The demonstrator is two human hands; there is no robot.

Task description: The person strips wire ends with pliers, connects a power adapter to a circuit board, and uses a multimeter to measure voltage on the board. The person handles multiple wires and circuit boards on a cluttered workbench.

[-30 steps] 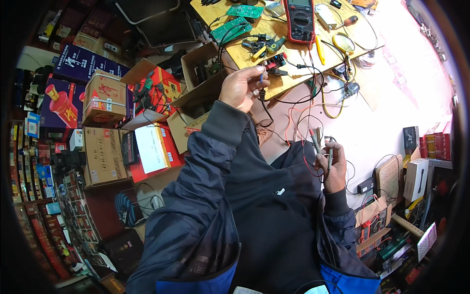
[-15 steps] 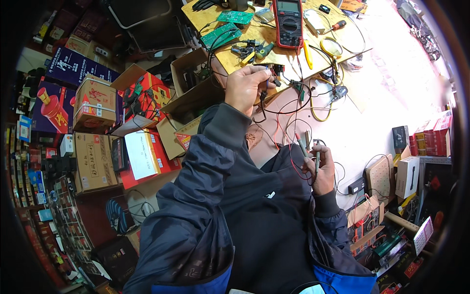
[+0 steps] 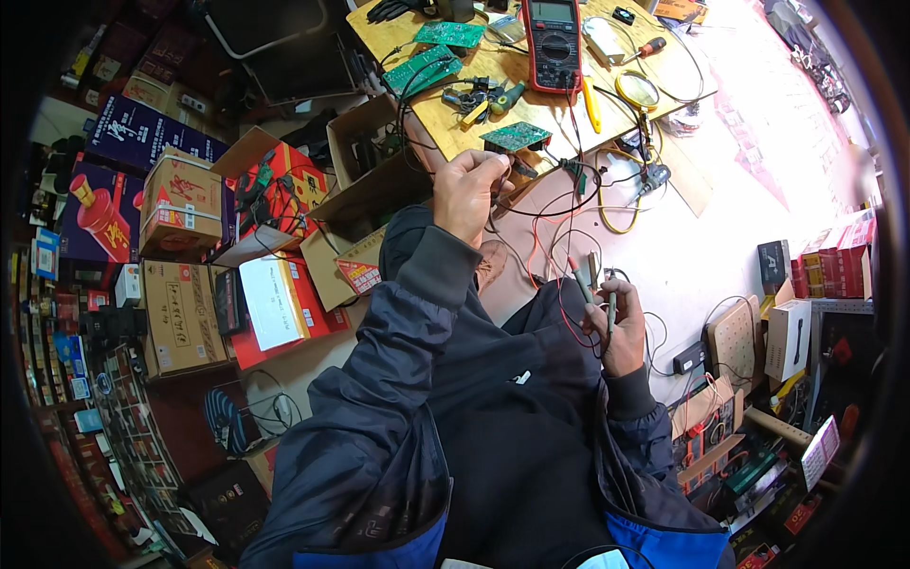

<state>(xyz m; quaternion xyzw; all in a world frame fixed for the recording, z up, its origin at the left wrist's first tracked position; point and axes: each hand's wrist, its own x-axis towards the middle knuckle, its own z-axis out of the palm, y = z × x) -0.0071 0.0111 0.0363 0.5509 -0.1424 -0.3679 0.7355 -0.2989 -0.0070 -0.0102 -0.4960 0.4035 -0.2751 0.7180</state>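
Observation:
My left hand (image 3: pixel 466 197) is closed in a pinch at the near edge of the workbench; a dark piece and black cable show at its fingertips, too small to make out. Just beyond those fingers a green circuit board (image 3: pixel 517 137) lies at the bench edge, its soldered face up. Lower and to the right, over my lap, my right hand (image 3: pixel 622 334) grips two slim grey test probes (image 3: pixel 612 305), tips pointing away from me. Red and dark leads loop from them toward the bench. A red-and-black multimeter (image 3: pixel 554 47) rests on the bench, its display facing me.
The yellow workbench (image 3: pixel 479 76) carries more green boards (image 3: pixel 422 68), a yellow-handled tool (image 3: pixel 591 104), a magnifying glass (image 3: pixel 637 91) and a screwdriver (image 3: pixel 646 49). Cables hang over its near edge. Cardboard boxes (image 3: pixel 186 308) crowd the left; boxes and tools fill the right.
The green circuit board has turned so its green face shows at the bench edge. My left hand has dropped slightly toward me. My right hand stays nearly still with the probes.

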